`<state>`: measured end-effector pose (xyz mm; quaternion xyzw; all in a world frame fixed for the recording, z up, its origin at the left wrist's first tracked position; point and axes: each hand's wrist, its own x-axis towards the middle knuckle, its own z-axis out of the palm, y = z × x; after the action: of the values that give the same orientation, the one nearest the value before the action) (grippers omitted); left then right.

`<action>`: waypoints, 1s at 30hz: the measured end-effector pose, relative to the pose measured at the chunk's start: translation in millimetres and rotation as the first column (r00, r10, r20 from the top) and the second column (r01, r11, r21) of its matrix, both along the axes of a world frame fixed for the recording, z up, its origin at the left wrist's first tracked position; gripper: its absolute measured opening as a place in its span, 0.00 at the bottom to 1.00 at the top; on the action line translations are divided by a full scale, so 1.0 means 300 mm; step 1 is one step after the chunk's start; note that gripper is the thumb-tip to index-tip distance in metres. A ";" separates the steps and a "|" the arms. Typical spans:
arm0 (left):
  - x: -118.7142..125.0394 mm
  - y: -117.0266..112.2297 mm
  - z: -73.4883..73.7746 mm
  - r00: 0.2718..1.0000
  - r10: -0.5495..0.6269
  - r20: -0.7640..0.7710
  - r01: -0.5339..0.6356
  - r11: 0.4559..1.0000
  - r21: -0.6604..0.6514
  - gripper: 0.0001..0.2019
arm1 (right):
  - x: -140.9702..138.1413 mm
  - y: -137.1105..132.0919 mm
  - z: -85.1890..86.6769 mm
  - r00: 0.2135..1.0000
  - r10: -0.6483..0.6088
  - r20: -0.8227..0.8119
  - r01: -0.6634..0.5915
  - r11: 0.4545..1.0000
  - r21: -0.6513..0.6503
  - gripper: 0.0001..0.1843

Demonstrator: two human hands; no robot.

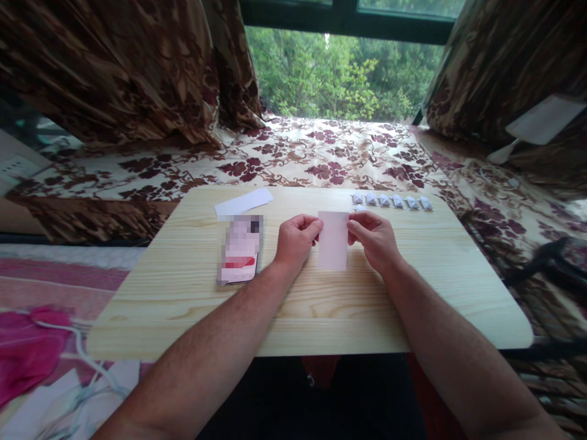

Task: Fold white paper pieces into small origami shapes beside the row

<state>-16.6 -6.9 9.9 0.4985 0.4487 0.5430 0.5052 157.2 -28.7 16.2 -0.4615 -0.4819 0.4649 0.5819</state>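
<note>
- Two bare forearms reach forward from the bottom corners over a pale wood-grain table with rounded corners [174, 318], converging near its middle.
- The left hand [296, 239] is turned inward, its thumb and index finger pinching the left edge of a small upright rectangle of plain white paper [333, 241]; its other fingers are curled.
- The right hand [376, 238] mirrors it, thumb and fingers pinching the paper's right edge near the upper corner.
- The paper is held between both hands over the table's centre.
- Just beyond the right hand, six small pointed white folded-paper pieces [398, 202] line up in a row, with another [360, 208] partly hidden behind that hand.
- Left of the left hand lies a rectangular phone, partly pixelated [241, 250]; a long white paper strip [247, 200] lies just beyond it.
</note>
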 end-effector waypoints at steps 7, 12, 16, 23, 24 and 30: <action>0.002 -0.002 0.012 0.943 -0.136 0.304 0.181 0.976 -0.125 0.14 | 0.004 0.004 -0.006 0.999 -0.031 0.033 0.031 1.000 0.000 0.09; 0.005 0.004 0.016 0.886 -0.233 0.402 0.342 0.912 -0.226 0.17 | 0.001 0.002 -0.001 0.998 -0.035 0.051 0.036 0.999 -0.012 0.10; 0.012 -0.003 0.016 0.864 -0.293 0.409 0.397 0.897 -0.196 0.20 | -0.002 -0.002 0.005 0.997 -0.029 0.069 0.029 1.000 -0.008 0.10; 0.016 0.009 0.001 0.854 -0.240 0.461 0.374 0.900 -0.225 0.21 | 0.000 -0.001 -0.001 0.998 -0.024 0.066 0.024 1.000 0.004 0.10; 0.016 0.010 0.001 0.855 -0.243 0.458 0.378 0.897 -0.230 0.21 | 0.000 -0.001 -0.002 0.997 -0.025 0.067 0.025 1.000 0.006 0.10; 0.013 -0.003 0.015 0.863 -0.293 0.412 0.396 0.899 -0.190 0.21 | -0.002 -0.001 0.000 0.995 -0.036 0.092 0.036 0.999 -0.002 0.10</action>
<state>-12.5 -7.9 14.5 0.3857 0.3164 0.4621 0.7332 156.5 -29.2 16.4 -0.4920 -0.4989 0.4336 0.5666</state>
